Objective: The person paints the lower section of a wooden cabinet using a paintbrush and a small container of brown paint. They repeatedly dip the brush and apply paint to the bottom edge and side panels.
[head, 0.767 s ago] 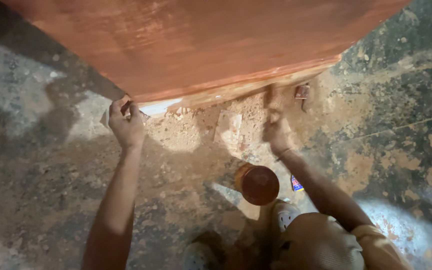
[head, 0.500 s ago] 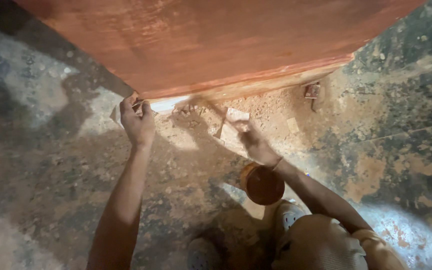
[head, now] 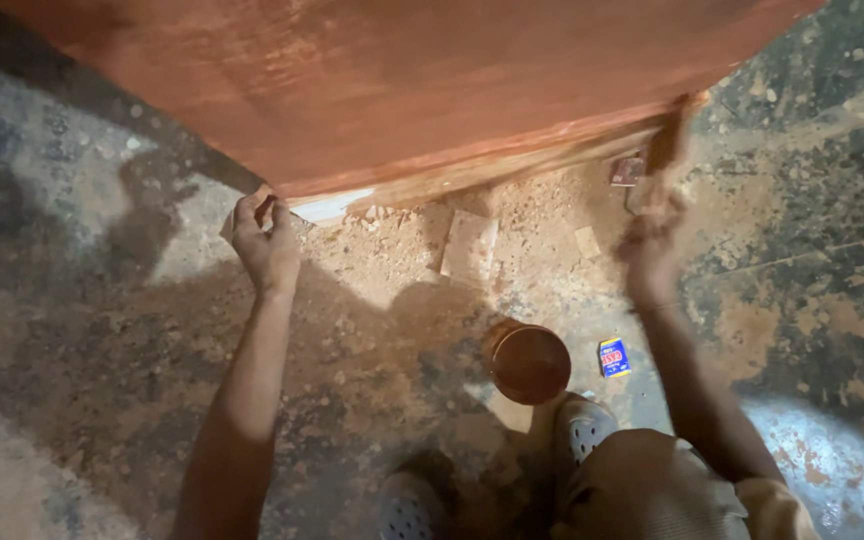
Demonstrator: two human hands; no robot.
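The left hand [head: 265,243] grips the lower left corner of the red-brown board [head: 422,90], while the blurred right hand [head: 650,245] holds something, perhaps a brush, against its lower right edge.

A large reddish-brown wooden board [head: 402,80] fills the view from ten to two o'clock, tilted, its pale lower edge just above the dusty floor. A blurred brush [head: 667,145] touches that edge at two o'clock
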